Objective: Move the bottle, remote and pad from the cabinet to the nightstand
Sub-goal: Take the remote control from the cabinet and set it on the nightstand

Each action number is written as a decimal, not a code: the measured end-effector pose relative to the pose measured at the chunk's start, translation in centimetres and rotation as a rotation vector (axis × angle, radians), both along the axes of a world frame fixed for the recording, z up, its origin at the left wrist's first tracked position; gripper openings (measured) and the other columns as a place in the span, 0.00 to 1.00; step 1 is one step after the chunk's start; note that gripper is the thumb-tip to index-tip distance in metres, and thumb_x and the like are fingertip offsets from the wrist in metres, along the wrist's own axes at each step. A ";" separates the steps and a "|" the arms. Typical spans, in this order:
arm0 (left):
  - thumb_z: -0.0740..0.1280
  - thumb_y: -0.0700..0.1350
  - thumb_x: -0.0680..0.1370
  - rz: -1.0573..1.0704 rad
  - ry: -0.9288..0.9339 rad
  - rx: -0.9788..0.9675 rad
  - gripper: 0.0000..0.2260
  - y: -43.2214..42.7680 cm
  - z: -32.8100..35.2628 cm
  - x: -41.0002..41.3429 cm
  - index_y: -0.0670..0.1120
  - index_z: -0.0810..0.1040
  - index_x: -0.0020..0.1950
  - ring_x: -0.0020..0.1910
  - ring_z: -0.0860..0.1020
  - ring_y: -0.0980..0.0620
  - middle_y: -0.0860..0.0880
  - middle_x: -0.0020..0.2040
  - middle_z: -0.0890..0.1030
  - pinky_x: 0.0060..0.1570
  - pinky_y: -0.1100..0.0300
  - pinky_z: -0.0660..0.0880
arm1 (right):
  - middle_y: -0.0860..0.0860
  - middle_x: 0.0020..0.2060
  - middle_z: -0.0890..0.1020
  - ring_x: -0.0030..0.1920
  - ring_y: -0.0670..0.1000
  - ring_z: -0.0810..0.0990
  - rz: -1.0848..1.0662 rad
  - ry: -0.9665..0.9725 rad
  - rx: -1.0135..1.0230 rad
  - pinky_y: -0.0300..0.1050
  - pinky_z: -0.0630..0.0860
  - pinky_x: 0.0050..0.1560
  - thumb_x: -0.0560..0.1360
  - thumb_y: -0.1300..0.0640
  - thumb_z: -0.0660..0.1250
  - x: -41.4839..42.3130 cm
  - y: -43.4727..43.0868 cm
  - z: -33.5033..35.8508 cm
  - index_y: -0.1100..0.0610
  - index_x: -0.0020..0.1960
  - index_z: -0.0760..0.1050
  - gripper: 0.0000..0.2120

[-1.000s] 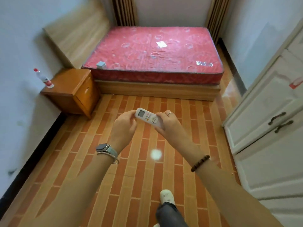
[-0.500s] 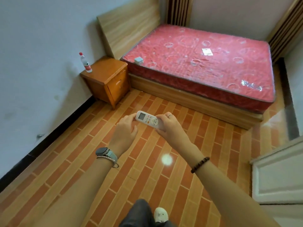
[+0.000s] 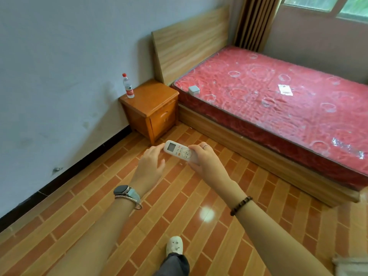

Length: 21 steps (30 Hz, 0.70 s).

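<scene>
The right hand (image 3: 207, 164) grips the lower end of the white remote (image 3: 180, 152), hiding that end; the left hand (image 3: 150, 168), fingers loosely open, touches its display end. The bottle (image 3: 128, 86) stands upright at the nightstand's (image 3: 153, 96) back-left corner by the wall. The button markings are too small to read.
</scene>
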<state>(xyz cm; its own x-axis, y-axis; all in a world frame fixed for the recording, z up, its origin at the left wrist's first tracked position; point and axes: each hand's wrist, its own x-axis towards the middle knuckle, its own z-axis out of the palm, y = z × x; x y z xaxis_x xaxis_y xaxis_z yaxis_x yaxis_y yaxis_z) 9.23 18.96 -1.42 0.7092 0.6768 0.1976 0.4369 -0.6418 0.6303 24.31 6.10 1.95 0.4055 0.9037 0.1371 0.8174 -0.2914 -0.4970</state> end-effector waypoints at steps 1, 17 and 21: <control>0.62 0.39 0.78 0.009 -0.002 0.000 0.21 1.5 0.2 0.6 0.46 0.67 0.71 0.63 0.70 0.52 0.49 0.63 0.74 0.63 0.52 0.71 | 0.51 0.56 0.72 0.58 0.49 0.71 0.002 -0.004 -0.002 0.40 0.71 0.59 0.75 0.57 0.69 0.8 1.5 0.1 0.56 0.67 0.70 0.21; 0.61 0.39 0.79 0.056 0.002 -0.016 0.19 17.3 0.7 15.2 0.47 0.68 0.70 0.62 0.71 0.53 0.49 0.62 0.75 0.63 0.54 0.71 | 0.51 0.57 0.73 0.59 0.49 0.71 0.034 0.036 0.026 0.39 0.72 0.58 0.75 0.54 0.70 16.1 18.3 -1.2 0.56 0.67 0.70 0.23; 0.62 0.37 0.78 0.088 -0.007 -0.019 0.20 21.2 0.5 20.4 0.48 0.69 0.70 0.63 0.72 0.52 0.49 0.63 0.75 0.64 0.51 0.72 | 0.51 0.57 0.73 0.59 0.48 0.71 0.082 0.037 0.017 0.39 0.72 0.58 0.76 0.54 0.69 22.2 22.9 -0.9 0.55 0.67 0.70 0.22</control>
